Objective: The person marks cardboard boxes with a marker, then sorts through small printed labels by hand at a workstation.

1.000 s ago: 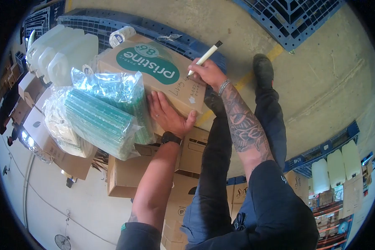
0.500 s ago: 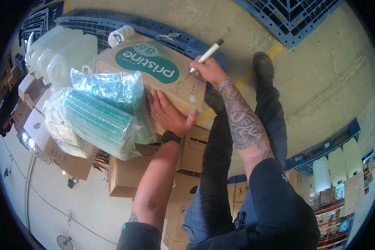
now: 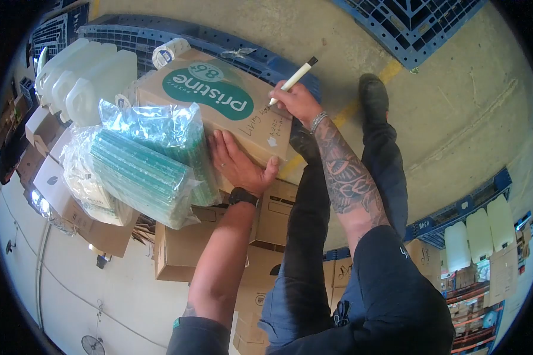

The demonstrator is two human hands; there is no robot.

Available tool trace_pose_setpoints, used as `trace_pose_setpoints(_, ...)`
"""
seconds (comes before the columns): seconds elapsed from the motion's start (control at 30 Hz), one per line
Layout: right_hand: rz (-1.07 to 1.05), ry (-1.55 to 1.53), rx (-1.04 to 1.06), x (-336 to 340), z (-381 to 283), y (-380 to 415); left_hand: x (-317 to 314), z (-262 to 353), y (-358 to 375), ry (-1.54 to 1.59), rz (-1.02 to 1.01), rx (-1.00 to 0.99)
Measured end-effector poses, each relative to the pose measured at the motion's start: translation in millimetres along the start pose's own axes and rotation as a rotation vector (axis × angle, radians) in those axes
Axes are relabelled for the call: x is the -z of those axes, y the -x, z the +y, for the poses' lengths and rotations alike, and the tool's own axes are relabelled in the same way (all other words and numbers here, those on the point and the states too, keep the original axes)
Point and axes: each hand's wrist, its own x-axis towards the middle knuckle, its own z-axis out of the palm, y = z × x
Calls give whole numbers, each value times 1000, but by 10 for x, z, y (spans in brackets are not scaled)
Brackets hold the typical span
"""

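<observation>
My right hand (image 3: 299, 102) is closed around a white marker pen (image 3: 298, 75), its tip at the top face of a cardboard box (image 3: 240, 127). Handwriting in dark ink runs beside the pen tip, with "Living" legible. A green oval printed "pristine" covers much of that face. Flat against the box's near edge lies my left hand (image 3: 241, 163), fingers stretched out and thumb apart. Left of it, two clear plastic bags of green ribbed strips (image 3: 142, 168) lean on the box.
Translucent jerry cans (image 3: 100, 83) stand at the upper left, near a roll of tape (image 3: 170, 52). Under the box is a blue plastic pallet (image 3: 237, 44); another blue pallet (image 3: 408, 29) lies on the floor beyond. More cardboard boxes (image 3: 183, 242) sit below my left arm.
The marker has written a little more after "Living" on the box. My left hand stays in place on the box.
</observation>
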Motion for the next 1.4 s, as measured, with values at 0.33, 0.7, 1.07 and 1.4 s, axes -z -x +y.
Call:
trace_pose_setpoints(0.33, -3, -36, -4, 96, 79, -38, -10, 5, 0, -5, -1, 12)
trace_pose_setpoints(0.7, 80, 10, 85, 156, 179, -31, -11, 7, 3, -4, -3, 12)
trace_pose_setpoints(1.07, -110, -135, 59, -81, -173, 468, -18, -3, 7, 8, 9, -5)
trace_pose_setpoints(1.4, -129, -80, 98, -187, -139, 509, -8, 0, 3, 0, 11, -2)
